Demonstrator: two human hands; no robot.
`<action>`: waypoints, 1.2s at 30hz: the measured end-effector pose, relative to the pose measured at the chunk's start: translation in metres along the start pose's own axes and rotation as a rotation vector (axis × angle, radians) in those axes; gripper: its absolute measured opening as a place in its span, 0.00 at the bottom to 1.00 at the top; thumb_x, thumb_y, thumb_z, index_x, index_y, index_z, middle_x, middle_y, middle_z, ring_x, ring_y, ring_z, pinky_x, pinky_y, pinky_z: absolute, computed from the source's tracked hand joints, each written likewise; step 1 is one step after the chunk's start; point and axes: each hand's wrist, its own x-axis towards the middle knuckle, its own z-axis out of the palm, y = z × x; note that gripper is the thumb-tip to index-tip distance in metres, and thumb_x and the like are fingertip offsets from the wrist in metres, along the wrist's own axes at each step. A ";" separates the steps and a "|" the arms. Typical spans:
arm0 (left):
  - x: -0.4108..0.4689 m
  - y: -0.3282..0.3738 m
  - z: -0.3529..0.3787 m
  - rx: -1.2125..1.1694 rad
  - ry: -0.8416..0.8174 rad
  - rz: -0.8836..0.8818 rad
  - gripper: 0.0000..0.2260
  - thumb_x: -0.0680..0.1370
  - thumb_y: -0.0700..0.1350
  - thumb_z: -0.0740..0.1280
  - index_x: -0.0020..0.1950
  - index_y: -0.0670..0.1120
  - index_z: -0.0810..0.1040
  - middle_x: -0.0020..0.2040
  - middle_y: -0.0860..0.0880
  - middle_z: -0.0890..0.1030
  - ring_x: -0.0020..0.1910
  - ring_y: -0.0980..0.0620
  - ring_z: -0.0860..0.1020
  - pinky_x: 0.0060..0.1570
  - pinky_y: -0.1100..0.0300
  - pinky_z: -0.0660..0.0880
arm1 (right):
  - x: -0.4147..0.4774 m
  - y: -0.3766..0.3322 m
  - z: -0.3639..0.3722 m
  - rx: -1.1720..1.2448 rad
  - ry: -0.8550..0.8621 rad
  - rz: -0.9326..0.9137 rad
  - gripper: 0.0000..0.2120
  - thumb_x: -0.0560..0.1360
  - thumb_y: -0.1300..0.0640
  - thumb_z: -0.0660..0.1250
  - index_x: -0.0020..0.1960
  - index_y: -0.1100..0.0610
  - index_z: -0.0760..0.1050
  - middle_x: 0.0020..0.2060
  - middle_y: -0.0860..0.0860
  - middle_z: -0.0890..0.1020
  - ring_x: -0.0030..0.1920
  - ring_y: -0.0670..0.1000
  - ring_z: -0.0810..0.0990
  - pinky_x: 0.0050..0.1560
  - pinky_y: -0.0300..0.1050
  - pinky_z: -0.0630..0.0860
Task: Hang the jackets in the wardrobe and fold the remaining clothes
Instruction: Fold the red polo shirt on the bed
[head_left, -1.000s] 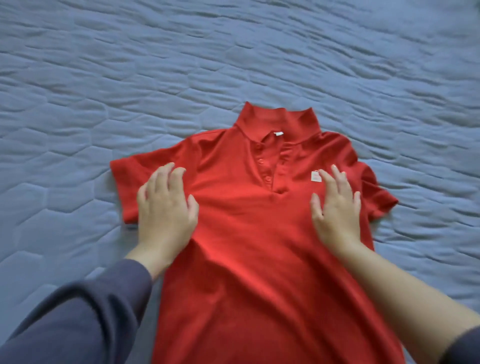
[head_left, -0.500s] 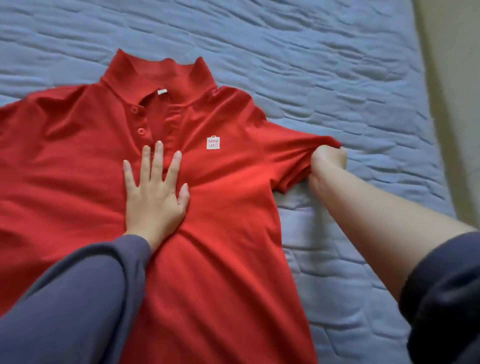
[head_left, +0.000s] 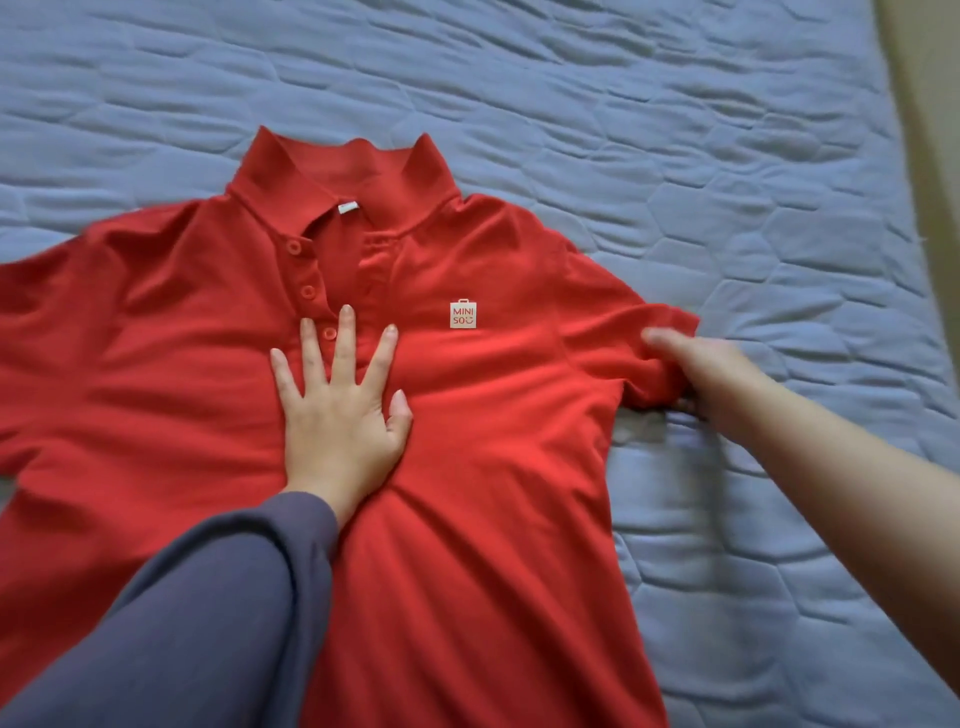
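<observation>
A red shirt (head_left: 493, 467) lay face up on the blue quilted bed (head_left: 675, 130), filling the middle and left of the frame, with its collar (head_left: 337, 166) toward the top. The left hand (head_left: 337, 410) pressed flat on its chest at center, fingers straight and spread, just below the buttons (head_left: 308, 291). At the right, the blurred right hand (head_left: 711, 374) pinched the hem of the shirt's sleeve (head_left: 623, 332), thumb on top.

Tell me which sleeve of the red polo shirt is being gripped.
The sleeve on the picture's right, pinched by the right hand, thumb on top. The other sleeve lies flat, untouched; the left hand presses the polo shirt's chest.
</observation>
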 end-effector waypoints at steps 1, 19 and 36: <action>0.000 0.000 0.000 0.002 0.001 0.000 0.29 0.73 0.55 0.52 0.75 0.53 0.63 0.77 0.42 0.57 0.74 0.32 0.55 0.69 0.32 0.49 | -0.002 0.000 -0.006 0.015 -0.027 -0.057 0.10 0.75 0.56 0.68 0.56 0.58 0.77 0.44 0.52 0.81 0.43 0.51 0.79 0.49 0.49 0.77; -0.003 -0.001 -0.001 -0.015 0.010 0.012 0.29 0.74 0.55 0.52 0.74 0.51 0.65 0.76 0.40 0.60 0.73 0.32 0.57 0.69 0.33 0.50 | -0.007 0.042 0.005 -0.014 0.362 -0.244 0.12 0.79 0.60 0.61 0.61 0.62 0.74 0.55 0.57 0.80 0.55 0.55 0.78 0.59 0.48 0.71; -0.027 -0.031 -0.058 -0.262 -0.213 0.055 0.32 0.73 0.59 0.48 0.78 0.54 0.55 0.79 0.45 0.49 0.76 0.37 0.52 0.72 0.39 0.52 | -0.134 -0.066 0.062 0.126 -0.284 -0.674 0.07 0.81 0.53 0.59 0.53 0.49 0.76 0.31 0.46 0.75 0.31 0.42 0.71 0.33 0.35 0.68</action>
